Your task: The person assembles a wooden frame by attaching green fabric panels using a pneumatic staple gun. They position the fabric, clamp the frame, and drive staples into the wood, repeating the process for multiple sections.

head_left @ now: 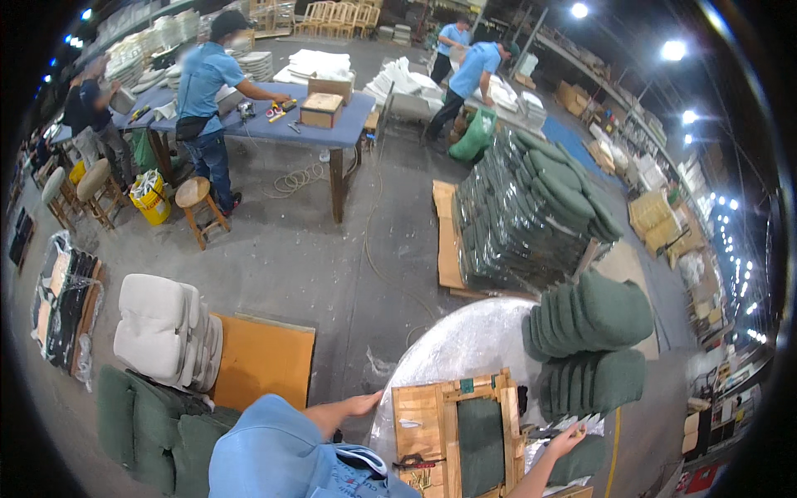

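Note:
My left hand [363, 404] rests at the near left edge of a round table [440, 336] covered in clear plastic wrap. Its fingers look stretched out and hold nothing visible. On the table lies a wooden frame [449, 427] with a dark green padded panel [481, 444] inside it. My right hand [566, 438] is just right of the frame, its fingers drawn together; what they hold is too small to make out. A dark tool [544, 433] lies beside that hand. On the wood's left part are a red and black tool [418, 462] and several small brass-coloured pieces [418, 480].
Green cushions [610, 311] stand stacked at the table's right. Behind is a wrapped green cushion pile [523, 220]. White cushions [158, 315] and green ones [137, 427] stand at left, near an orange-brown board [261, 357]. Co-workers [206, 91] work around a blue table [282, 129].

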Available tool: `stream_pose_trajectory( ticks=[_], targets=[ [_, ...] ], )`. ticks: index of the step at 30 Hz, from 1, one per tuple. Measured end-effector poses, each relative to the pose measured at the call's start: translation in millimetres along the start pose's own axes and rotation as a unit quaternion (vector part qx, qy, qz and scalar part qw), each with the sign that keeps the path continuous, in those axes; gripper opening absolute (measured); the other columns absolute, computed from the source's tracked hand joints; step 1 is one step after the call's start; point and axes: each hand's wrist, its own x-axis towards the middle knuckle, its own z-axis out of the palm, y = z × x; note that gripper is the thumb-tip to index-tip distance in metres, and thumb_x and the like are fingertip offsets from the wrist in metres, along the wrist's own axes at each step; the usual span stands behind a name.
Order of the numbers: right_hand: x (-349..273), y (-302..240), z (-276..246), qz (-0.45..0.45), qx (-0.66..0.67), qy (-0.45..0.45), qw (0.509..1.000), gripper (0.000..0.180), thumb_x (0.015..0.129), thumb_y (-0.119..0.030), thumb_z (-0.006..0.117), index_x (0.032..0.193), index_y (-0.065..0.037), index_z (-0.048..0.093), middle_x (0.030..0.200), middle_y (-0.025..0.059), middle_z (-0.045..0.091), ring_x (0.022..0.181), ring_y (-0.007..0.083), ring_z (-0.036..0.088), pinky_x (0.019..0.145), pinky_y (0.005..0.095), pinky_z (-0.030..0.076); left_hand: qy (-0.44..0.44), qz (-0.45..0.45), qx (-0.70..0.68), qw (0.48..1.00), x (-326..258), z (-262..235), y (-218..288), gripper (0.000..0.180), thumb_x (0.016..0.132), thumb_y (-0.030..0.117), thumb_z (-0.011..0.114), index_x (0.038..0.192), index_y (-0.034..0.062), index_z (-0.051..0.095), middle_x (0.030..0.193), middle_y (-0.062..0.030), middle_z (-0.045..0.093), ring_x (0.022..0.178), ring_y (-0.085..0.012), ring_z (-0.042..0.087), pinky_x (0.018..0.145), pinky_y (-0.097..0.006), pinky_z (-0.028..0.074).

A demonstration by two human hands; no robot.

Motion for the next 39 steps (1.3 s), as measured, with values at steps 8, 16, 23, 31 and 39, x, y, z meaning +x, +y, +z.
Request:
stream_pose_trajectory(
  ticks=[8,16,23,31,39],
  targets=[
    [-275.9,-32.6,-53.5,-0.229,-0.3,-0.037,0.925,0.057,0.105,-0.039,0.057,0.147,-0.001,0.055,0.149,0.0279,0.054,0.134,0.0452,0.055,0.111,0.0567,0.045,0.218,-0.325,0.231,0.891,-162.8,-251.5,-175.7,0.087,0.098,0.077,0.037,0.134,0.0045,0.07,0.145,-0.0236,0.061,0.141,-0.0407,0.053,0.115,-0.051,0.043],
    [-357.0,-12.3,-47.8,-0.187,-0.504,-0.057,0.842,0.052,0.107,-0.043,0.052,0.149,-0.013,0.057,0.149,0.0216,0.057,0.134,0.0395,0.057,0.108,0.0534,0.046,0.14,-0.278,0.199,0.929,-130.8,-219.7,-167.7,0.068,0.098,0.063,0.051,0.131,0.0084,0.072,0.139,-0.0225,0.066,0.137,-0.0391,0.058,0.108,-0.052,0.049],
    [-351.6,-10.0,-49.8,-0.159,-0.494,-0.08,0.851,0.054,0.106,-0.046,0.054,0.15,-0.015,0.057,0.145,0.0198,0.06,0.131,0.0389,0.059,0.107,0.0546,0.047,-0.099,-0.046,0.345,0.932,-54.3,-125.9,-79.1,0.056,0.096,0.053,0.059,0.129,0.0108,0.073,0.135,-0.0237,0.068,0.132,-0.039,0.062,0.104,-0.053,0.053],
    [-329.7,-12.0,-39.6,-0.069,-0.344,-0.121,0.928,0.068,0.101,-0.052,0.058,0.153,-0.008,0.052,0.15,0.0268,0.053,0.135,0.0454,0.054,0.109,0.0598,0.045,-0.069,-0.134,0.249,0.957,-71.7,-166.0,-187.5,0.059,0.092,0.054,0.062,0.128,0.0084,0.073,0.133,-0.025,0.069,0.126,-0.0422,0.065,0.103,-0.052,0.053],
    [-324.7,-23.5,-54.2,-0.092,-0.424,-0.207,0.877,0.081,0.095,-0.061,0.065,0.154,-0.007,0.051,0.152,0.0295,0.051,0.139,0.0466,0.05,0.111,0.0615,0.043,0.023,-0.238,0.155,0.959,-107.8,-159.9,-190.3,0.061,0.091,0.056,0.063,0.128,0.0087,0.073,0.133,-0.0248,0.069,0.126,-0.0421,0.065,0.103,-0.052,0.053]
  ],
)
